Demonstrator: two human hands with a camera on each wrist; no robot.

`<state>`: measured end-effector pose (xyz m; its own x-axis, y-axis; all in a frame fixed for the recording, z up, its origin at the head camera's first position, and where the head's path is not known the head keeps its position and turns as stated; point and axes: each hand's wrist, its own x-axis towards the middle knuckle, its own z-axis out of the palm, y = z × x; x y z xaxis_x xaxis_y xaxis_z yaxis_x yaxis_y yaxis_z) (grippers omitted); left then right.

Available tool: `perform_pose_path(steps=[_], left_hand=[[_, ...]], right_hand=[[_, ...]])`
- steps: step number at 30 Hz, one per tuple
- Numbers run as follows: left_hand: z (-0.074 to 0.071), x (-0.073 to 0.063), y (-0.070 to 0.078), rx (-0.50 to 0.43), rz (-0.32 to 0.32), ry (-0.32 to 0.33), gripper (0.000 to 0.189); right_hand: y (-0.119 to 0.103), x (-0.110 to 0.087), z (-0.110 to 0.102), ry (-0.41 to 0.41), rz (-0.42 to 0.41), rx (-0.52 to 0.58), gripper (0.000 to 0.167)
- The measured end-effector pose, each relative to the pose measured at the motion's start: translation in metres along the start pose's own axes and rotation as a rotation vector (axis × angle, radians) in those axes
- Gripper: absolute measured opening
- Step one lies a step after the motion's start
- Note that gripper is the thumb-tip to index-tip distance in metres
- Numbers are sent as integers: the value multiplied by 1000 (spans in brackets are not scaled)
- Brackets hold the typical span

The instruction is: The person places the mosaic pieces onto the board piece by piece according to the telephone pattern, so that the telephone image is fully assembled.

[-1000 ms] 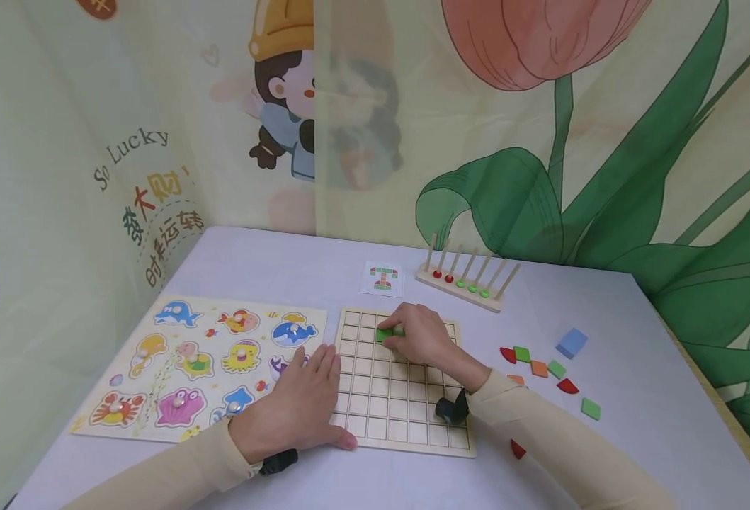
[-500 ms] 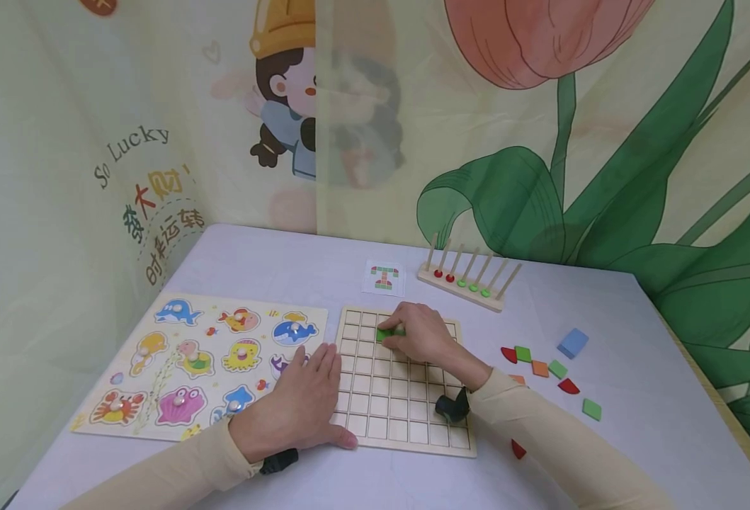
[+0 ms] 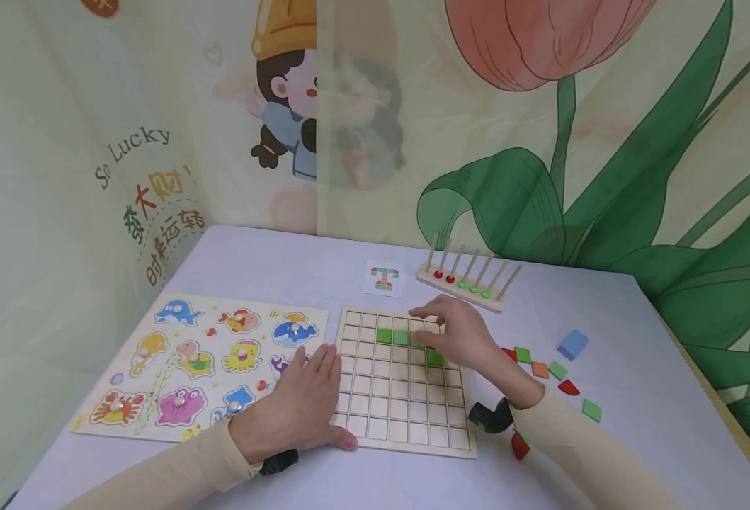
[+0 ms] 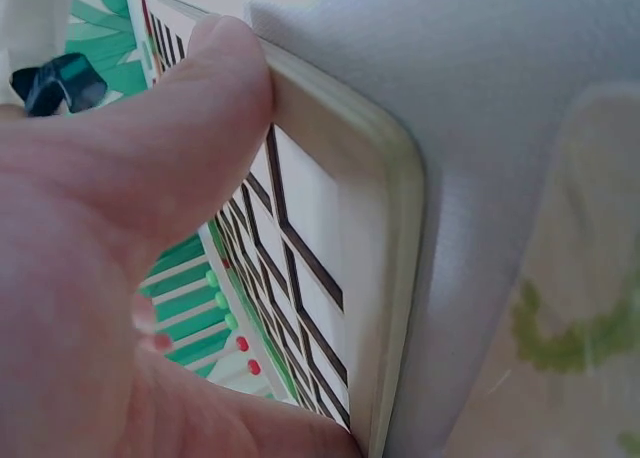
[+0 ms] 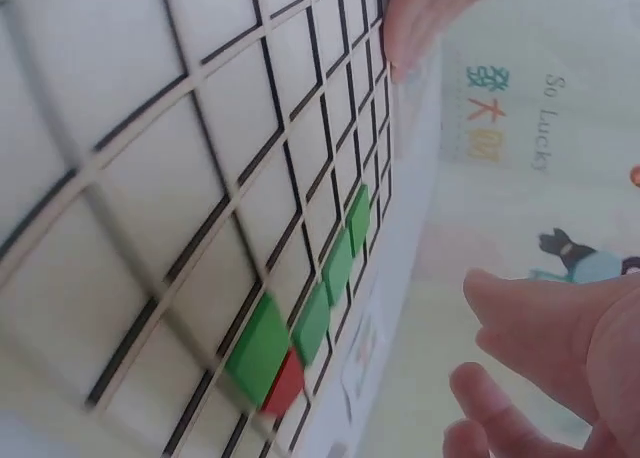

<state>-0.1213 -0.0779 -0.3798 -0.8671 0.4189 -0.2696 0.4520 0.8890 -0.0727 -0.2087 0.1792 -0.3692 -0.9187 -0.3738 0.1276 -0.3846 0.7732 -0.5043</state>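
Observation:
A wooden grid board (image 3: 379, 407) lies on the table. Against its left edge rests my left hand (image 3: 304, 397), fingers straight; in the left wrist view its thumb (image 4: 225, 73) presses the board's rim. My right hand (image 3: 454, 329) is over the board's far right part, fingers parted and nothing held. Green square tiles (image 3: 384, 336) sit in a row near the far edge, with another green tile (image 3: 435, 357) one row nearer. The right wrist view shows a red piece (image 5: 284, 383) at the row's end, which my right hand covers in the head view.
Loose red, green and orange pieces (image 3: 540, 370) lie right of the board, near a blue block (image 3: 572, 344). Behind stand a pattern card (image 3: 384, 278) and a peg rack (image 3: 460, 287) with beads. A sea-animal puzzle (image 3: 212, 379) lies on the left.
My right hand has let go of the green tile in the row and drawn back to the right, uncovering the green tiles. The left hand has stayed put.

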Motion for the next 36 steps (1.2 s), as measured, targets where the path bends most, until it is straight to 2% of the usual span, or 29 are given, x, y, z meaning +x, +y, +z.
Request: perform_pose_path(steps=[4,14,17,25,31,36], left_hand=[[0,0,0,-24,4,0,121],[-2,-2,-1,-56,14,2,121],[-2,-2,-1,-66,19,3,121],[-3,-2,-1,-96,31,0,121],[-3,-2,-2,-121,23,-21,120],[-3,-2,-2,-117,21,-25,120]], right_hand=[[16,-23,-14,41,49,-24,34],[57,-81,-45,37,328,-21,42],[69,-94,-53,48,384,-46,43],[97,-125,-69,73,448,-98,45],[109,-136,-70,57,515,-93,44],[110,-134,-65,73,465,-125,42]])
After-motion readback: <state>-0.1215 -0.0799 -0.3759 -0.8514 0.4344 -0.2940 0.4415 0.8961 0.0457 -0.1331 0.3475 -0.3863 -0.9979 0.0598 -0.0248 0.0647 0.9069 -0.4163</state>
